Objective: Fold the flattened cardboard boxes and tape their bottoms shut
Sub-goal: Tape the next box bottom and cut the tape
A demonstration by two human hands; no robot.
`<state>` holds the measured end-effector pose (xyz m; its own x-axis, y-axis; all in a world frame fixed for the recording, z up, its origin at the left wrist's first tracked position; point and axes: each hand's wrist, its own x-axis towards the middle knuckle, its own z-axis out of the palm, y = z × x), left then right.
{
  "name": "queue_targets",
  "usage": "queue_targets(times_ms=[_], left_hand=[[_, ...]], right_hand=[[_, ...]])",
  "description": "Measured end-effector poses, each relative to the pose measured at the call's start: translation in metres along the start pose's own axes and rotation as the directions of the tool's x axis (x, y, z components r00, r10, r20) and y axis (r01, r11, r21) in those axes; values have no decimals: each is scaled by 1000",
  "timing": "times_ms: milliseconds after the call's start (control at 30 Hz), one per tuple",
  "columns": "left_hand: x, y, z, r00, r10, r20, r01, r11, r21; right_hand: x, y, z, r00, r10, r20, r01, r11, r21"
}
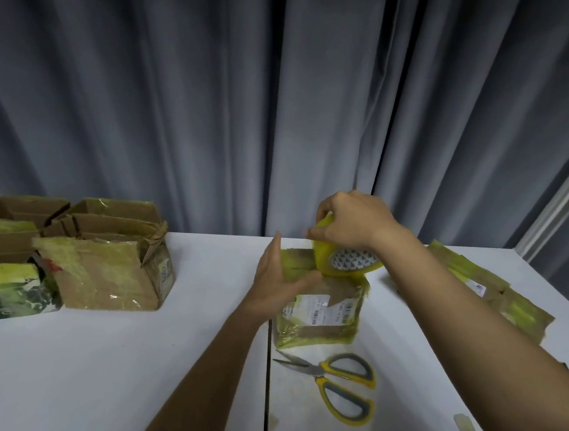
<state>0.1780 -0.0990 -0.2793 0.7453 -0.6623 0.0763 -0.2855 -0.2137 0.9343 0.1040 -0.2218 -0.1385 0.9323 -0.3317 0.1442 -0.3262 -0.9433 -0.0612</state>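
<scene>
A small cardboard box (319, 318) with a white shipping label and old yellowish tape stands on the white table (82, 363). My left hand (278, 277) presses flat against its left upper side, fingers straight, thumb on top. My right hand (349, 221) grips a yellow tape roll (345, 261) held over the box's top. Flattened boxes (489, 286) lie stacked at the right, partly hidden by my right forearm.
Yellow-handled scissors (339, 386) lie just in front of the box, blades pointing left. Several folded boxes (102, 269) stand at the table's left back. A grey curtain (266, 96) hangs behind. A tape scrap (466, 426) lies at the front right.
</scene>
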Motion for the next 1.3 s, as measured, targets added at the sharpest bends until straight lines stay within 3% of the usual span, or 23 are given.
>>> queue_targets(times_ms=[67, 133, 200, 267, 300, 367, 433, 567, 667, 700, 767, 800, 833, 900, 1033, 1167, 1300], left_hand=[[2, -2, 4, 1000, -13, 11, 13, 998, 59], [5, -5, 6, 1000, -4, -19, 5, 997, 77], [9, -9, 4, 1000, -10, 1, 10, 991, 132], [11, -7, 1, 998, -16, 60, 4, 981, 196], [12, -5, -1, 996, -16, 87, -3, 975, 223], [15, -4, -4, 993, -11, 120, -19, 969, 247], [16, -4, -8, 991, -3, 136, -29, 973, 230], [14, -3, -9, 992, 20, 124, -51, 967, 251], [13, 2, -7, 989, 35, 143, -73, 962, 263], [13, 3, -7, 989, 27, 144, -65, 963, 262], [10, 1, -7, 990, 9, 140, -43, 969, 241], [8, 0, -7, 989, 12, 144, -46, 970, 237], [7, 1, -7, 988, 17, 151, -53, 970, 239], [7, 2, -7, 989, 8, 149, -44, 970, 240], [5, 1, -7, 989, 10, 147, -43, 974, 224], [6, 0, -7, 989, -7, 149, -27, 974, 226], [7, 0, -8, 987, -28, 158, -11, 970, 244]], right_hand=[[2, 14, -5, 1000, -5, 23, 1, 987, 160], [0, 40, -8, 999, 5, 32, -18, 897, 442], [-10, 67, 1, 997, 2, 78, -62, 638, 767], [-17, 85, 23, 995, 36, 90, -97, 324, 941], [-18, 88, 33, 994, 74, 81, -96, 217, 972], [-14, 86, 44, 986, 152, 68, -89, 135, 987], [-6, 80, 42, 980, 192, 48, -88, 205, 975], [-1, 89, 18, 984, 162, -80, -22, 549, 836], [-10, 103, 6, 986, 163, -38, -91, 712, 696], [-13, 108, 4, 982, 187, -26, -131, 777, 615], [-21, 116, 1, 978, 206, -39, -192, 954, 230], [-27, 120, 0, 980, 194, -41, -191, 979, 73], [-31, 125, 0, 979, 204, -31, -202, 978, 51], [-38, 130, 6, 965, 257, 45, -261, 943, 205], [-47, 137, 36, 952, 281, 126, -303, 925, 230], [-51, 143, 55, 931, 306, 200, -363, 838, 408], [-49, 143, 67, 921, 314, 230, -382, 840, 386]])
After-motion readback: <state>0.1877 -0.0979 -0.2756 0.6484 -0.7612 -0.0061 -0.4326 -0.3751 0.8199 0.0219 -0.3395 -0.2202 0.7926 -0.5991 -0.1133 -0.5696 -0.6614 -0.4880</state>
